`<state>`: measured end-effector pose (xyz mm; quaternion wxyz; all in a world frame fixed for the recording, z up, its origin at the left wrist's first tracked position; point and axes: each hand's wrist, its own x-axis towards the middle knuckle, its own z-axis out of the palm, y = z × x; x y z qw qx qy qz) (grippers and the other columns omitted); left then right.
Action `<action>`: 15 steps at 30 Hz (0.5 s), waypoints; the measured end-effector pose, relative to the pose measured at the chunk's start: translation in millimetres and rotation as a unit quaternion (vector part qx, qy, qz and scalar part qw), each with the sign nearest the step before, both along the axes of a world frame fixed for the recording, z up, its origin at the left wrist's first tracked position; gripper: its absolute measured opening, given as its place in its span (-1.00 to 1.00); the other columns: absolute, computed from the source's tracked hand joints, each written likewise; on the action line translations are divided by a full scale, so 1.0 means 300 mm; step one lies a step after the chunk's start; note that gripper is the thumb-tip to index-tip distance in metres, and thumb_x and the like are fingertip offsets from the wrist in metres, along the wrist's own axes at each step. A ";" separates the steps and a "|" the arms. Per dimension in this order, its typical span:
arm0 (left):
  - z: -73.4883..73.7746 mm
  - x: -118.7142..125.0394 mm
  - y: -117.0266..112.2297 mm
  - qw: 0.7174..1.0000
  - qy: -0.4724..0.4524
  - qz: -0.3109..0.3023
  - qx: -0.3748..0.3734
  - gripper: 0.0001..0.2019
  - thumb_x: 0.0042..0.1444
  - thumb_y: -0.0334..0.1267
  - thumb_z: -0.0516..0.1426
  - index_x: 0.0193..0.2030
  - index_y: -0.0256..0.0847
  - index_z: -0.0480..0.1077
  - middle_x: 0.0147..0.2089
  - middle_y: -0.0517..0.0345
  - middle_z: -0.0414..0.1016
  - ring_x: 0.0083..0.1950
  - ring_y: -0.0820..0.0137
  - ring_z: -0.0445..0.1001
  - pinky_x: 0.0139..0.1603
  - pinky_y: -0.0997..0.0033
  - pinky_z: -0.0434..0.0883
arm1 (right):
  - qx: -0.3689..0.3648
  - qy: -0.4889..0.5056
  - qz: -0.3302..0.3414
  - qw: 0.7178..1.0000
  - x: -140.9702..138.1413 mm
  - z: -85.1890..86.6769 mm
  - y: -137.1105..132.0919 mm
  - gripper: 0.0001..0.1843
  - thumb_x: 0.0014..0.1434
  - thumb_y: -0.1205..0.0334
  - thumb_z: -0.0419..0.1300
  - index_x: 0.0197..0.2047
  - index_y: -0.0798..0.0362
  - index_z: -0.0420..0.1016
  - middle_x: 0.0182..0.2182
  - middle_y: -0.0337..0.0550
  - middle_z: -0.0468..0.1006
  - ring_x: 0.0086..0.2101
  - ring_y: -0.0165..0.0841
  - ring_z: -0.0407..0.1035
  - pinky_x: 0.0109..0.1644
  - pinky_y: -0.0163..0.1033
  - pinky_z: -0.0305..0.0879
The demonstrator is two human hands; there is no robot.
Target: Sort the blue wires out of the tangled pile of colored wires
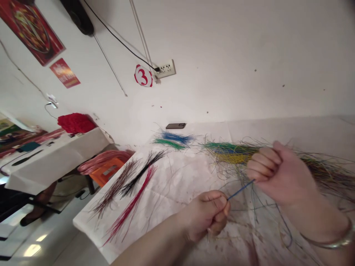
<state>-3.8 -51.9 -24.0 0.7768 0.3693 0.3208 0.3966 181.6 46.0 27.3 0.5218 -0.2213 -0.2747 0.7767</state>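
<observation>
Pinching now, thumb against bent fingers, the left hand (pixel 208 214) is clamped on one end of a blue strand (pixel 240 190)! And over on the other end, the right hand (pixel 280 173), fist curled tight, a bangle (pixel 337 244) round the wrist. Between the two fists the strand runs short and straight, slanting up to the right, above the cloth-covered desk (pixel 166 188).

Loose strands trail below the right fist. Out to the left, a row of three: the red bundle (pixel 134 207), the black bundle (pixel 144 173) beside it, the brown bundle (pixel 116 188) outermost. Behind the right hand, what a tangle, a mixed heap (pixel 233 158) of yellow, green and blue! Farther back, a small green bundle (pixel 169 143) lies just in front of a blue bundle (pixel 179 137), with a phone (pixel 175 126) beyond them.

Away to the left, pink strands (pixel 104 159) drape over an orange stool (pixel 108 173), and a red pile (pixel 76 123) sits on another covered table (pixel 55 162). At the back, a socket (pixel 166 69) on the wall (pixel 235 55), a red "3" (pixel 143 76) right beside it!
</observation>
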 end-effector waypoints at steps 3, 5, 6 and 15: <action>-0.004 -0.007 0.002 1.000 0.014 -0.008 0.006 -0.69 0.12 -0.03 0.12 -0.46 -0.24 0.26 -0.66 0.37 0.05 -0.73 0.60 -0.04 -0.75 0.55 -0.09 | 0.034 -0.021 -0.051 0.998 0.076 0.027 0.019 -0.45 0.22 -0.02 0.01 -0.61 -0.01 -0.25 -0.64 -0.36 -0.32 -0.60 -0.40 -0.42 -0.56 -0.16 -0.38; -0.007 -0.013 0.004 1.000 0.020 -0.015 0.008 -0.69 0.11 -0.03 0.13 -0.46 -0.24 0.26 -0.67 0.37 0.05 -0.73 0.60 -0.03 -0.75 0.54 -0.08 | 0.058 -0.043 -0.077 0.994 0.127 0.044 0.025 -0.47 0.21 -0.05 0.00 -0.61 -0.03 -0.20 -0.62 -0.35 -0.32 -0.58 -0.39 -0.44 -0.52 -0.13 -0.41; -0.008 -0.017 0.005 1.000 0.020 -0.014 0.009 -0.69 0.12 -0.03 0.13 -0.46 -0.24 0.26 -0.67 0.36 0.06 -0.73 0.60 -0.03 -0.74 0.54 -0.07 | 0.075 -0.054 -0.100 0.991 0.152 0.052 0.027 -0.48 0.20 -0.07 0.00 -0.62 -0.04 -0.17 -0.62 -0.35 -0.33 -0.57 -0.39 -0.46 -0.50 -0.13 -0.42; 0.000 -0.044 0.039 0.990 -0.058 0.122 -0.037 -0.80 0.20 -0.10 0.05 -0.32 -0.18 0.23 -0.62 0.42 -0.13 -0.66 0.60 -0.23 -0.69 0.60 -0.18 | 0.121 -0.193 -0.133 0.965 0.206 0.068 0.071 -0.50 0.17 0.00 0.02 -0.67 -0.01 -0.08 -0.66 -0.33 -0.26 -0.61 -0.41 -0.35 -0.53 -0.20 -0.36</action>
